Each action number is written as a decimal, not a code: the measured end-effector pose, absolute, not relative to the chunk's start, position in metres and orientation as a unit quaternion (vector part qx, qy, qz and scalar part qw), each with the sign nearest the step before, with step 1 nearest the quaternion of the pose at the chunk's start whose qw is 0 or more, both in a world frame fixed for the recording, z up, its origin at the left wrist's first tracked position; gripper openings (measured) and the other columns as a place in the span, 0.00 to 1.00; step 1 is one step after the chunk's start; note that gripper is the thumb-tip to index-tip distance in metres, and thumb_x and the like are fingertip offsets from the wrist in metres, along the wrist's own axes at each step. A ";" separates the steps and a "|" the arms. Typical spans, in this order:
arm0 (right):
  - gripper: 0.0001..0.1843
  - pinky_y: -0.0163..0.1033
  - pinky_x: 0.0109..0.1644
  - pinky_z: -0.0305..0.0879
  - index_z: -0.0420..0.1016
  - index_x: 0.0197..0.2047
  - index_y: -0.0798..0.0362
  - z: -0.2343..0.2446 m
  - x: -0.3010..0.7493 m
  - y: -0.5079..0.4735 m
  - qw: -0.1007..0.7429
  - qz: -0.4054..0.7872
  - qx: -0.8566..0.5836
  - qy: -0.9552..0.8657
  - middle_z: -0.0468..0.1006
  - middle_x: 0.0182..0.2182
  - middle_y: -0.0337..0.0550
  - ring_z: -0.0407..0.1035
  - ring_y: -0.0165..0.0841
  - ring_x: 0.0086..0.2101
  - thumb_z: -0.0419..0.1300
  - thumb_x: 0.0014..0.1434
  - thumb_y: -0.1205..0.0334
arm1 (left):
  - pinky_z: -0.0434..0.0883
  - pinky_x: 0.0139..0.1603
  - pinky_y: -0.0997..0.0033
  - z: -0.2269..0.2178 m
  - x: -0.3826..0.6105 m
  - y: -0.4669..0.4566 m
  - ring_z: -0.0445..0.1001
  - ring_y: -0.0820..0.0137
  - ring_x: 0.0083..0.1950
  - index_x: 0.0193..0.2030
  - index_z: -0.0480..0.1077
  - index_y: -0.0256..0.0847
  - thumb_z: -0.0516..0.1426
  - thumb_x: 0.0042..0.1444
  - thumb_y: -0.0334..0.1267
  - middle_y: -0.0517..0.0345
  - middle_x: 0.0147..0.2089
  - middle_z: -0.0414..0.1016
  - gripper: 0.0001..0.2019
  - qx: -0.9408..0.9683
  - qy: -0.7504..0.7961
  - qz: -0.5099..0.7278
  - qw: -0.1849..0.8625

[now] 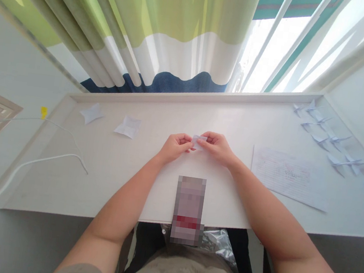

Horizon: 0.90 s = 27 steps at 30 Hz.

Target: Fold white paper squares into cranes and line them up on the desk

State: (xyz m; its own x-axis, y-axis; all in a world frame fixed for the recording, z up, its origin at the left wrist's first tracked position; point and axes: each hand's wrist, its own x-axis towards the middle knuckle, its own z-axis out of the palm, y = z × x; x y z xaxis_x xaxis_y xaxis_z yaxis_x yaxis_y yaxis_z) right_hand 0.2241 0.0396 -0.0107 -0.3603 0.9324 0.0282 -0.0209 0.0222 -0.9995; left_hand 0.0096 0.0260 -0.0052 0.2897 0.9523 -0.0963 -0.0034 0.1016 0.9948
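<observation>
Over the middle of the white desk, a small folded piece of white paper is held between both hands. My left hand pinches its left edge with thumb and fingers. On the other side, my right hand grips the paper's right part, thumb in front and fingers behind. The fingers partly cover the paper, so its full folded shape is hidden. To the left lie two creased white papers, one nearer and one farther.
Several folded paper birds stand along the desk's right side. A printed sheet lies near my right forearm. A blurred-out rectangular item is at the front edge. White cables cross the left side. Curtains hang behind the raised rim.
</observation>
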 end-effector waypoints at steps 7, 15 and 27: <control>0.15 0.54 0.56 0.73 0.83 0.39 0.45 -0.017 0.227 0.042 0.433 0.301 -0.393 -0.753 0.88 0.43 0.48 0.78 0.46 0.47 0.68 0.72 0.45 | 0.76 0.45 0.61 -0.019 0.006 0.029 0.80 0.62 0.43 0.39 0.85 0.46 0.70 0.63 0.56 0.52 0.42 0.86 0.15 0.673 0.460 0.449 0.367; 0.14 0.56 0.62 0.68 0.87 0.46 0.43 -0.014 0.233 0.041 0.330 0.075 -0.372 -0.865 0.88 0.53 0.47 0.75 0.48 0.56 0.63 0.71 0.72 | 0.69 0.50 0.56 -0.020 0.002 0.041 0.80 0.57 0.52 0.39 0.84 0.49 0.61 0.71 0.36 0.48 0.47 0.88 0.11 0.831 0.419 0.350 0.105; 0.10 0.57 0.60 0.70 0.89 0.42 0.46 -0.017 0.243 0.037 0.254 0.185 -0.380 -0.870 0.89 0.48 0.49 0.78 0.48 0.50 0.66 0.74 0.57 | 0.73 0.63 0.52 -0.021 -0.015 0.038 0.82 0.56 0.57 0.43 0.86 0.47 0.63 0.74 0.43 0.49 0.53 0.89 0.10 0.858 0.366 0.286 0.219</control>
State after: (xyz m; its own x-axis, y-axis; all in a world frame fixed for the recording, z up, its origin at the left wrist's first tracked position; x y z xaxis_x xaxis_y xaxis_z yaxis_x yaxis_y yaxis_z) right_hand 0.2430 0.0375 -0.0165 -0.5819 0.7554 0.3014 0.5672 0.6425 -0.5152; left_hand -0.0149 0.0384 -0.0208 0.5675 0.7539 0.3311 0.5034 -0.6359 0.5851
